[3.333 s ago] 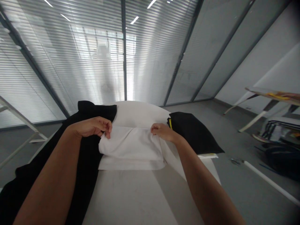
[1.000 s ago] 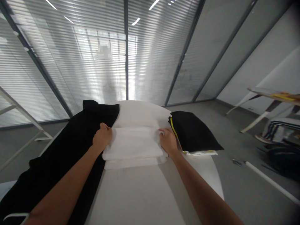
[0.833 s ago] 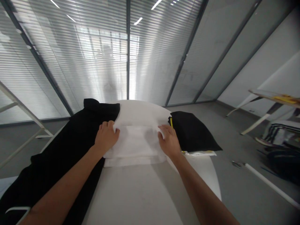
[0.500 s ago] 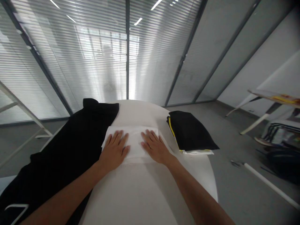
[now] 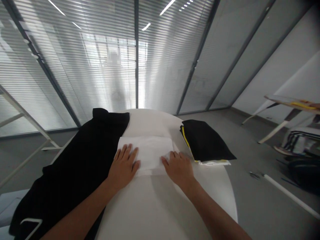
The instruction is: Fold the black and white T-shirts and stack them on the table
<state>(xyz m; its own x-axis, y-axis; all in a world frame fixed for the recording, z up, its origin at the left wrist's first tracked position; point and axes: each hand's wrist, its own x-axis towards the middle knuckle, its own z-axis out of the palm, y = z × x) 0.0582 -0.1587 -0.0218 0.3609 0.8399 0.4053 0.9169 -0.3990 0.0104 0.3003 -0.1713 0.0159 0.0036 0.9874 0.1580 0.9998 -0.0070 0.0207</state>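
Observation:
A flat white folded sheet point(image 5: 150, 151) lies on the white rounded table point(image 5: 160, 210); whether it is cloth or paper I cannot tell. My left hand point(image 5: 124, 166) rests palm down on its left part, fingers spread. At its right edge is my right hand point(image 5: 178, 166), thumb apart and fingertips slightly bent over the border. Neither hand visibly grips anything. Left of the sheet, a black garment point(image 5: 82, 163) is spread along the table. On the right sits a stack of flat folded black pieces point(image 5: 207, 140) with yellow and white edges showing.
Glass panels with blinds point(image 5: 162, 66) stand behind the table. On the left is a white metal frame point(image 5: 27, 116). Another table point(image 5: 282, 100), a dark bag point(image 5: 305, 170) and a white pole point(image 5: 290, 193) are to the right.
My right hand has slid right and nearer to me, from the sheet's top to its right edge, and its fingers have drawn in. My left hand stays on the sheet. The view has shifted slightly.

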